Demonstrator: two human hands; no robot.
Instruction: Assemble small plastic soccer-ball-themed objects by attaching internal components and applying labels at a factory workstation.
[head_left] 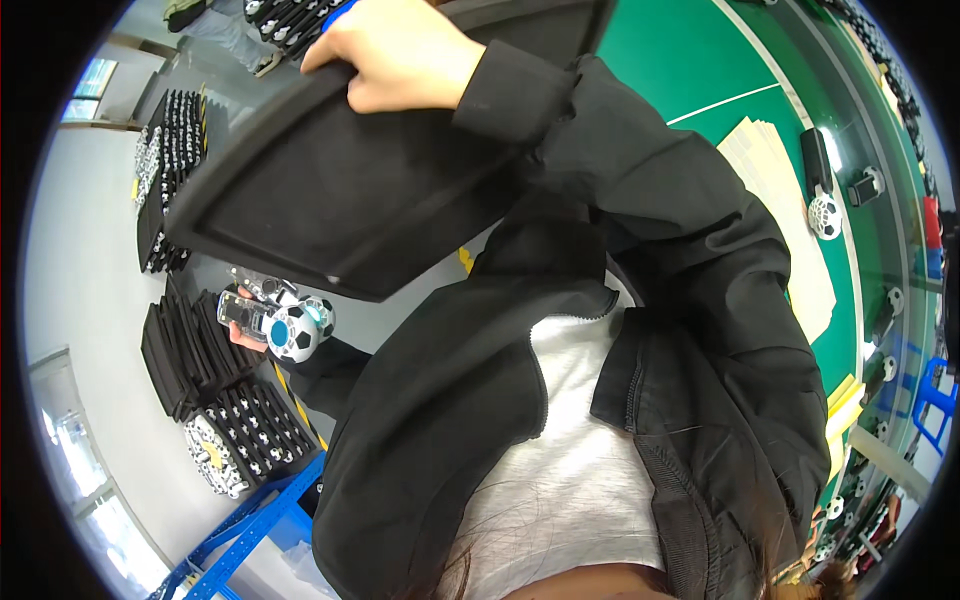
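Note:
My right hand (408, 62) reaches across to the upper left, its fingers closed over the edge of a large black tray (330, 190). The tray is tilted, and the side facing me holds nothing. Low on the left, my left hand (248, 338) grips two small gadgets with clear bodies and round football-patterned heads. The nearer football-headed gadget (292, 334) has a blue-green disc on its ball, and the other gadget (322, 312) sits just behind it. Their bodies hide part of my left fingers.
Stacked black trays (185, 350) with football-headed pieces stand at the left. A blue metal frame (250, 530) is at the lower left. To the right, a green table (690, 60) carries yellow sheets (785, 210) and another football-headed gadget (825, 215). A person (225, 35) stands at the upper left.

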